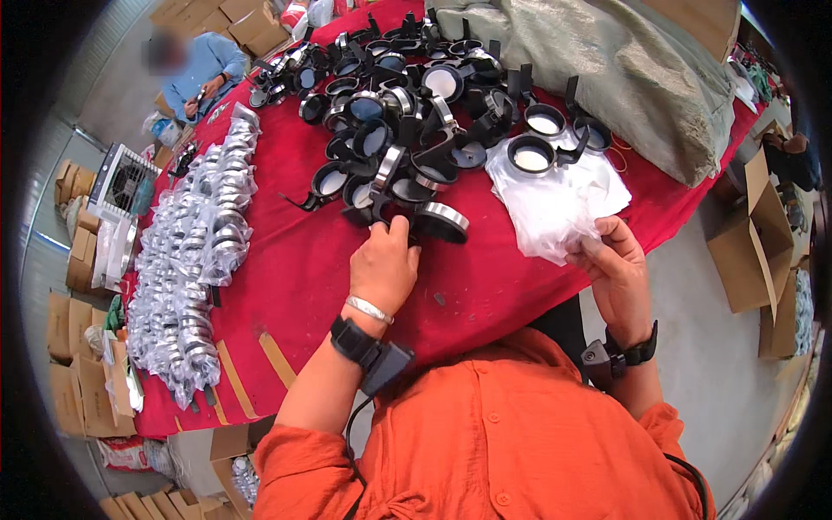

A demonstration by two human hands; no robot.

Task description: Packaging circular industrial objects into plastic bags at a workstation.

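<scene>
My left hand [383,264] is closed at the near edge of a pile, fingers around the black handle of a round black-and-silver ring [444,223]. Its fingertips are partly hidden. Thumb and fingers of my right hand [617,264] pinch the near right corner of a thin clear plastic bag [555,217] on a flat stack of such bags. Black rings with pale discs inside [530,154] rest on the far part of that stack. Beyond my left hand, several similar handled rings [373,139] lie heaped together.
On the left of the red-covered table [295,286] stand long rows of bagged rings [195,251]. A grey-green woven sheet [607,78] covers the far right. Across the table a person in blue [204,74] sits. Open cardboard boxes [752,243] stand to the right, beside the table.
</scene>
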